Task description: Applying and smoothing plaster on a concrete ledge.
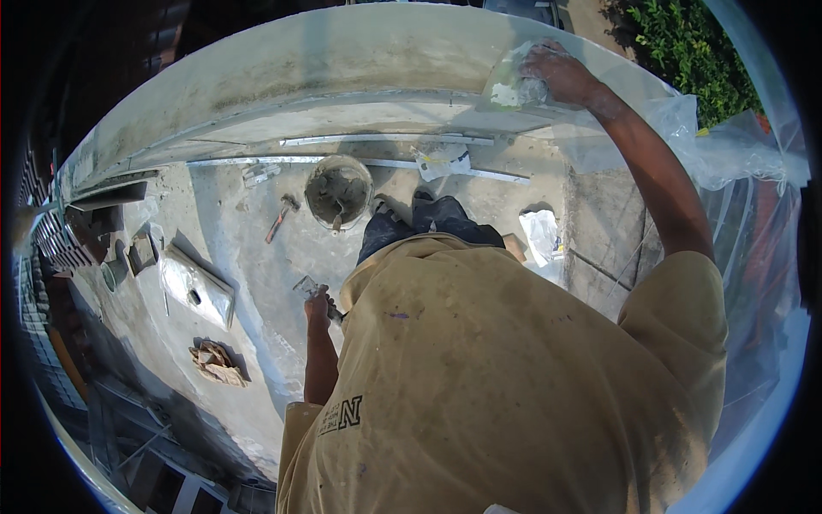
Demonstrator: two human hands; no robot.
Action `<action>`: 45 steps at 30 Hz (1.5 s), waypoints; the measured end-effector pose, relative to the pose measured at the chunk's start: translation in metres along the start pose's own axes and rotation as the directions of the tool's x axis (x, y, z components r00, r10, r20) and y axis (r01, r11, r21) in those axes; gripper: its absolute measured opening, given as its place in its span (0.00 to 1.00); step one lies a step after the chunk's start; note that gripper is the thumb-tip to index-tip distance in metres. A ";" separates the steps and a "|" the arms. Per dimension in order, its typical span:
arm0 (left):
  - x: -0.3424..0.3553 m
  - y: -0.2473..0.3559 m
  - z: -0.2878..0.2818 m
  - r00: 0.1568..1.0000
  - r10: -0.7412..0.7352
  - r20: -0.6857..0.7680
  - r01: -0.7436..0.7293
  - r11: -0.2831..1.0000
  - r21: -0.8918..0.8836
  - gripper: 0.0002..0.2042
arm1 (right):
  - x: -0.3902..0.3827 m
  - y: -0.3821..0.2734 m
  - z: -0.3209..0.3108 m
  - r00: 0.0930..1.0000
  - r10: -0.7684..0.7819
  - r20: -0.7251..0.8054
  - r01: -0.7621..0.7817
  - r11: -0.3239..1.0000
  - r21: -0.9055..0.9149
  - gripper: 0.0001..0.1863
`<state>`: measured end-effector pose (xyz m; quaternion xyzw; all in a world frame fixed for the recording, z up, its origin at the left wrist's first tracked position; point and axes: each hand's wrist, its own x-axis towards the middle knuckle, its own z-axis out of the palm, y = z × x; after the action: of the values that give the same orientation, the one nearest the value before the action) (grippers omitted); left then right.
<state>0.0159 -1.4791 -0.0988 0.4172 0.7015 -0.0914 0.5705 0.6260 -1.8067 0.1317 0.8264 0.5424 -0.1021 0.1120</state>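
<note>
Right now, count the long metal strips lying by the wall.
2: one strip along the wall's foot, another strip just nearer, behind the bucket. The person's body may hide more.

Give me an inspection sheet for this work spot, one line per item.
Surface: grey concrete floor, dusty; low wall ahead.
Job's things: pale sponge pressed on the wall top; small metal tool; bucket of grey mix.
Clutter: hammer, metal strips, crumpled paper, white bags.
Hands: right hand on the sponge; left hand, fingers closed on the tool.
Cables: nothing seen.
Surroundings: clear plastic sheet, green bushes.
</note>
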 end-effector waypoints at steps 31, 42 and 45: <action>-0.045 0.067 0.180 0.988 0.046 0.151 -0.082 0.967 0.241 0.09 | -0.299 0.255 0.104 0.068 0.984 -0.165 -0.596 0.173 0.784 0.24; -0.055 0.024 0.182 0.995 0.033 0.097 -0.059 0.961 0.270 0.08 | -0.275 0.265 0.115 0.145 0.988 0.049 -0.941 0.123 0.316 0.30; -0.063 0.025 0.184 0.993 0.038 0.112 -0.069 0.954 0.292 0.08 | -0.269 0.265 0.124 0.161 0.983 0.092 -0.947 0.127 0.295 0.33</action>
<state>0.1664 -1.6050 -0.0967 0.5110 0.6376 -0.2015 0.5401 0.7583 -2.1806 0.1107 0.9904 -0.1348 -0.0306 -0.0028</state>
